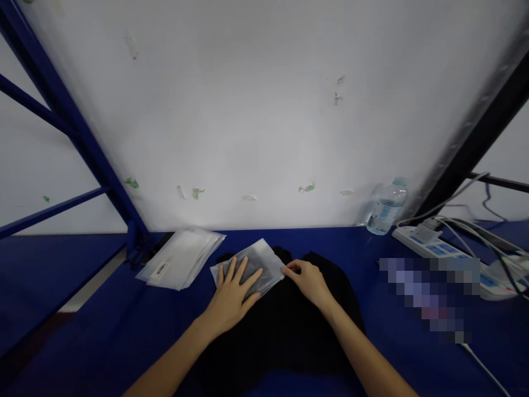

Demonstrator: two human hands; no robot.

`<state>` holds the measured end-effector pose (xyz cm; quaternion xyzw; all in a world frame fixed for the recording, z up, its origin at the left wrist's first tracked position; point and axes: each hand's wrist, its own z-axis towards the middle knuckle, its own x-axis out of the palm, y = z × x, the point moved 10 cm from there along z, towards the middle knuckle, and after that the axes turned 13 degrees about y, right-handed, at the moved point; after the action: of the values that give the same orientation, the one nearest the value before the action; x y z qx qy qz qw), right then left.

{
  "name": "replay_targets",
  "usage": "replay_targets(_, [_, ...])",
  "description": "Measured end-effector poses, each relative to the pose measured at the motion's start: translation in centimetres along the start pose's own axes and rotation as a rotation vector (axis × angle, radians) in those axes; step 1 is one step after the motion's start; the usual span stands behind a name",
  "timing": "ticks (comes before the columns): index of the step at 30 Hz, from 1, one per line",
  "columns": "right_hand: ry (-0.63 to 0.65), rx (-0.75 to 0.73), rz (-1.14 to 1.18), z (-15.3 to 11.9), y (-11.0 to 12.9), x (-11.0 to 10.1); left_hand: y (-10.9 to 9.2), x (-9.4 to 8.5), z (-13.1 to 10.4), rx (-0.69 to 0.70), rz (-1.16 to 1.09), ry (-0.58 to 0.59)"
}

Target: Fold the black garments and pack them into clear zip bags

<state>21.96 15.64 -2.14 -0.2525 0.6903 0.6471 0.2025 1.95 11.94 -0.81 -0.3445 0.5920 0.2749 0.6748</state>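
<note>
My left hand (231,300) lies palm down on the translucent bag (266,256), fingers spread, grip open. My right hand (309,281) pinches the bag's right edge between thumb and index finger, remaining fingers curled. Both forearms (176,355) converge forward. The bag lies over black fabric (285,336).

The left hand (230,298) hides part of a bag (269,263) (forearms (176,350) cut off).
</note>
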Motion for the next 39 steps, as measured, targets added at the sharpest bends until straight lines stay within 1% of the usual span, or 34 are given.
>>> replay_targets(3, [0.012, -0.004, 0.008, 0.1, -0.1, 0.2, 0.3, 0.3, -0.2, -0.049, -0.003, 0.017])
replay_targets(7, [0.012, -0.01, 0.03, 0.2, -0.3, 0.2, 1.2, 0.5, -0.7, -0.177, 0.032, 0.022])
replay_targets(9, [0.013, -0.021, 0.045, 0.3, -0.5, 0.1, 1.5, -0.2, -0.8, -0.244, 0.063, -0.005])
replay_targets(11, [0.014, -0.038, 0.063, 0.3, -0.6, 0.1, 0.9, -1.4, -0.6, -0.274, 0.1, -0.051])
replay_targets(12, [0.013, -0.049, 0.072, 0.3, -0.7, 0.1, 0.1, -2.1, -0.2, -0.256, 0.115, -0.071])
replay_targets(14, [0.009, -0.069, 0.091, 0.4, -0.9, 0.0, -2.7, -3.0, 1.1, -0.135, 0.133, -0.08])
replay_targets(16, [0.004, -0.087, 0.109, 0.4, -1.0, 0.1, -5.9, -2.9, 2.6, 0.018, 0.135, -0.061])
replay_targets(18, [-0.001, -0.099, 0.124, 0.4, -1.1, 0.1, -8.2, -2.3, 4.0, 0.114, 0.133, -0.05])
replay_targets(19, [-0.003, -0.103, 0.13, 0.4, -1.2, 0.1, -8.8, -1.9, 4.6, 0.136, 0.131, -0.052])
replay_targets(21, [-0.004, -0.108, 0.138, 0.4, -1.2, 0.2, -9.4, -1.1, 5.6, 0.161, 0.131, -0.059])
replay_targets(25, [-0.015, -0.105, 0.126, 0.3, -1.1, 0.1, -9.5, 0.0, 6.2, 0.207, 0.161, -0.062])
replay_targets(27, [-0.031, -0.099, 0.11, 0.2, -1.1, 0.1, -9.3, 0.1, 5.9, 0.219, 0.187, -0.061])
replay_targets(30, [-0.048, -0.093, 0.094, 0.0, -0.9, 0.0, -8.8, 0.1, 4.6, 0.224, 0.23, -0.06])
replay_targets(34, [-0.05, -0.089, 0.09, -0.2, -0.9, -0.1, -7.7, -0.4, 1.7, 0.213, 0.291, -0.065])
replay_targets(39, [-0.043, -0.087, 0.085, -0.2, -0.8, -0.1, -6.4, -1.6, -2.3, 0.235, 0.379, -0.066])
